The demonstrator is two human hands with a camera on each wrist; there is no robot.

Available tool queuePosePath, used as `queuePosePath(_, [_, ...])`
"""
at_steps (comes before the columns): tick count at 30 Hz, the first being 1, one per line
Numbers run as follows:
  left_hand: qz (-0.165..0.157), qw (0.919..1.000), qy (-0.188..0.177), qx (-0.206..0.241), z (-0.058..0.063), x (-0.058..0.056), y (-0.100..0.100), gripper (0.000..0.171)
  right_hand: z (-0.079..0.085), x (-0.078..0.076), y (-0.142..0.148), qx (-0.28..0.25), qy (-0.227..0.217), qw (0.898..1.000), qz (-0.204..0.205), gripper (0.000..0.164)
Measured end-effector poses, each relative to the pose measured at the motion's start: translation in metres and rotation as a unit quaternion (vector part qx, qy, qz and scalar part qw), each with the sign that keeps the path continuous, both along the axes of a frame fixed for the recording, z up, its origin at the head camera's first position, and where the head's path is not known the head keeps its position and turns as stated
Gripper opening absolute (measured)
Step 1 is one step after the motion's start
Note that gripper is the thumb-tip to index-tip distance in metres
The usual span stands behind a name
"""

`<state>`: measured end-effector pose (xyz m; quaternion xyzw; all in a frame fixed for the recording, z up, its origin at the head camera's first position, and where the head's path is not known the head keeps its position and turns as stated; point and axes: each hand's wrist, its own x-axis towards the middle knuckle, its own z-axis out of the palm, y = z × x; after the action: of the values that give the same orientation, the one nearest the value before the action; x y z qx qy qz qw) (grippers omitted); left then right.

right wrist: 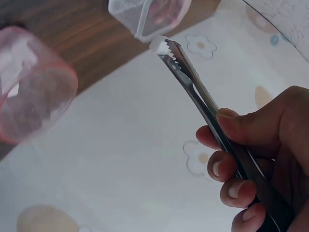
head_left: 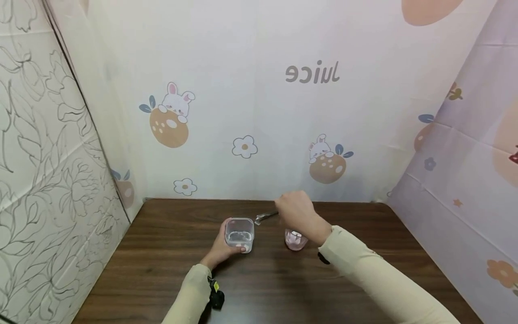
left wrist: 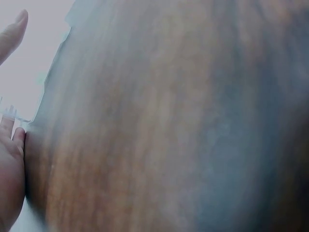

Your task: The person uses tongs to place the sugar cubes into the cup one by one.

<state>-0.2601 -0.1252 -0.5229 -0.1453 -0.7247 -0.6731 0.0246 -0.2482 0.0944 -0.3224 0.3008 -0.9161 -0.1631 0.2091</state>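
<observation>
My left hand (head_left: 221,248) grips a clear square plastic container (head_left: 239,226) on the table, thumb at its near side and fingers along its left. Something small and white shows at the container's bottom. In the left wrist view, part of that hand (left wrist: 10,169) appears at the left edge. My right hand (right wrist: 270,150) holds metal tongs (right wrist: 200,96) with toothed tips, which pinch a small white piece (right wrist: 160,46). The tongs' tips are close to the container's right rim. Below the right hand stands a pink see-through cup (head_left: 294,242) containing whitish pieces, partly hidden by the forearm.
Everything stands on a dark wood-grain table (head_left: 259,288). A printed cloth (head_left: 251,112) hangs behind the far edge, with further cloths on both sides. Small black devices (head_left: 217,298) are worn at the wrists.
</observation>
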Motion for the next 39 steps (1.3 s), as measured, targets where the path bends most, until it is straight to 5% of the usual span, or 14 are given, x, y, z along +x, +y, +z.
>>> queuePosePath(11, [0.007,0.9998,-0.011,-0.011,0.0,0.003,-0.002,0.101,0.012,0.005,0.043,-0.025,0.012,0.999,-0.032,0.037])
queuePosePath(24, [0.006,0.9998,-0.007,-0.02,0.0,0.003,-0.001,0.101,-0.001,0.009,0.083,-0.029,-0.005,0.997,-0.072,0.032])
queuePosePath(39, [0.011,0.9997,0.0,-0.02,-0.001,0.003,-0.002,0.1,-0.018,0.01,0.091,0.016,-0.011,0.997,-0.073,0.044])
